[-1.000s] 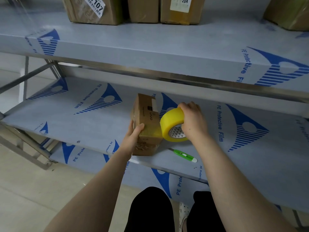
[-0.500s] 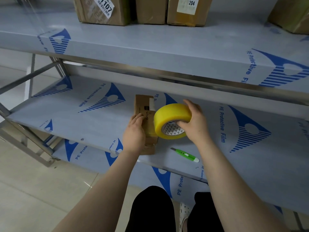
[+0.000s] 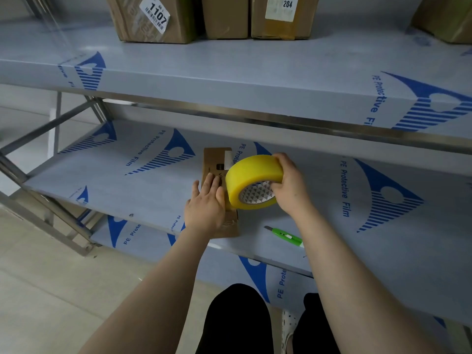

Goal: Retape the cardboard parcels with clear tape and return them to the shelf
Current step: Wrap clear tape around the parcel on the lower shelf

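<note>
Soft even light, faint shadows, wide-angle bending at edges, sharp focus.

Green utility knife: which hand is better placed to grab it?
Probably the right hand: the green plastic utility knife lies beside its wrist, though it grips the yellow tape roll. The left hand presses flat on the brown cardboard parcel.

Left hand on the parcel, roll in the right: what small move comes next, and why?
Probably draw the tape roll across the parcel to lay a strip. The left hand lies flat on it, the right hand grips the roll beside it, and the green cutter lies untouched on the shelf.
</note>
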